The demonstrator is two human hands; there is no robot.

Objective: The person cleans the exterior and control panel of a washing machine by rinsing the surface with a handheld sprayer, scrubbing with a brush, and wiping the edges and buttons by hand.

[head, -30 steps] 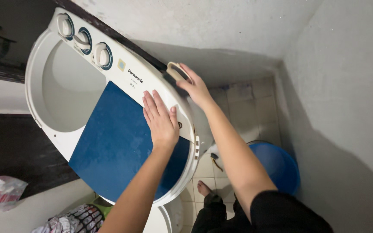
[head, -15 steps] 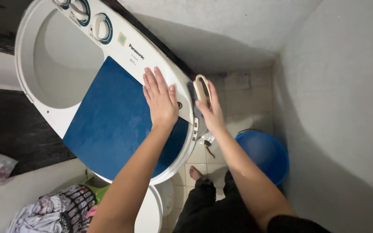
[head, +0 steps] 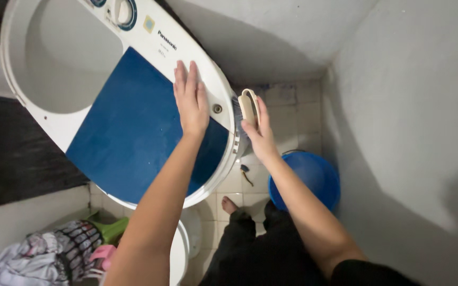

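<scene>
Since a moment ago the right hand [head: 261, 139] has carried the beige scrubbing brush [head: 248, 107] from the machine's top rim down to its right side edge, fingers closed around the brush handle. Left hand [head: 190, 100] lies flat with fingers stretched open on the blue lid [head: 133, 127] of the white washing machine [head: 49, 114]. A blue bucket [head: 308, 180] stands on the tiled floor [head: 292, 111] below the right forearm.

Glossy white plastic washer [head: 202, 63], matt blue lid [head: 133, 127], rough plaster wall [head: 414, 95].
</scene>
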